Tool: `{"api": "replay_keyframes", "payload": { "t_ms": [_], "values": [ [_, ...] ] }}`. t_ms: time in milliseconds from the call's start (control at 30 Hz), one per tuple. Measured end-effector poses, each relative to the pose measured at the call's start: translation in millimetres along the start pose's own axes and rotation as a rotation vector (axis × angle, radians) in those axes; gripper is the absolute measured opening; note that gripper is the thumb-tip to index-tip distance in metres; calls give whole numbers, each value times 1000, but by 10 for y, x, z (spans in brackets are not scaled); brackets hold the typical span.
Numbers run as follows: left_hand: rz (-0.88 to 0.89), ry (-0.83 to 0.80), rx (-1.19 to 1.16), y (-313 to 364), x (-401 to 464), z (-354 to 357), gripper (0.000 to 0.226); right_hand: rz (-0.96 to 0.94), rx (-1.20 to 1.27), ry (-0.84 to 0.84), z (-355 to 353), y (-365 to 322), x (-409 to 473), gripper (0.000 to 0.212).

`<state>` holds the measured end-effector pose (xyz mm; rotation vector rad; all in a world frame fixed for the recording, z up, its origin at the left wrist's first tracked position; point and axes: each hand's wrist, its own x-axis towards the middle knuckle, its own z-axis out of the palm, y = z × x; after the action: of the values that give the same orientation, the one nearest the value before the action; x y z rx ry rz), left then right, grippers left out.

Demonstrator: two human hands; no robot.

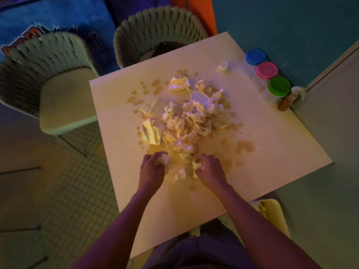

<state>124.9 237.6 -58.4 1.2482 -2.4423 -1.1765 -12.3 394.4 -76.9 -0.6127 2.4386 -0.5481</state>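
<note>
Crumpled paper (184,123) lies in a loose heap just beyond my fingertips on the white table (262,142), and its near edge runs in under both hands. My left hand (152,167) has its fingers curled tight round a small wad (165,159) of that paper, knuckles up, with the wad showing at the fingertip side. My right hand (209,169) does much the same: its fingers are bent and grip a second wad (197,165), which pokes out toward the left hand. Between the two sets of fingers a few more shreds rest on the tabletop.

Past the left fingers, along the heap's left side and at its far end, I see dotted scraps (178,83), flatter than the rest. Tan stains (245,146) blotch the table all around the heap, some just beside my right fingers and some well beyond them.

Far out from the right fingers, at the table's edge, three clear tubs stand in a row, close together: the blue-lidded tub (255,56) farthest, then the pink-lidded tub (266,70), then the green-lidded tub (279,86). A white cap (222,66) sits near the blue one, on the heap's side. A brown bottle (285,101) stands just beside the green one.

Beyond the table on the left-hand side stand two woven-back chairs (64,105), apart from everything I hold
</note>
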Motion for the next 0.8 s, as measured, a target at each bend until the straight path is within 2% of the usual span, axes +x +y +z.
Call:
{"api": "replay_keyframes", "payload": {
  "t_ms": [100, 200, 400, 500, 600, 633, 700, 800],
  "values": [
    [-108, 60, -31, -6, -9, -46, 25, -22, 103, 41, -96, 48, 83, 26],
    [-215, 98, -33, -72, -10, -93, 28, 30, 184, 47, -205, 36, 171, 20],
    [-346, 162, -183, 188, -163, -31, 31, 136, 441, -104, -443, 32, 309, 17],
    [-316, 101, -186, 84, -203, 43, 46, 169, 456, -222, -452, 48, 324, 32],
    [-280, 37, -64, -21, -211, 140, 54, 175, 391, -299, -379, 40, 310, 61],
    [-284, 11, -19, -22, -209, 171, 54, 161, 346, -291, -342, 39, 305, 63],
    [-303, -26, 90, 13, -216, 205, 47, 111, 263, -213, -275, 32, 300, 46],
    [-225, -14, 227, -1, -241, 235, 28, 64, 229, -109, -266, -10, 238, 24]
  ]
}}
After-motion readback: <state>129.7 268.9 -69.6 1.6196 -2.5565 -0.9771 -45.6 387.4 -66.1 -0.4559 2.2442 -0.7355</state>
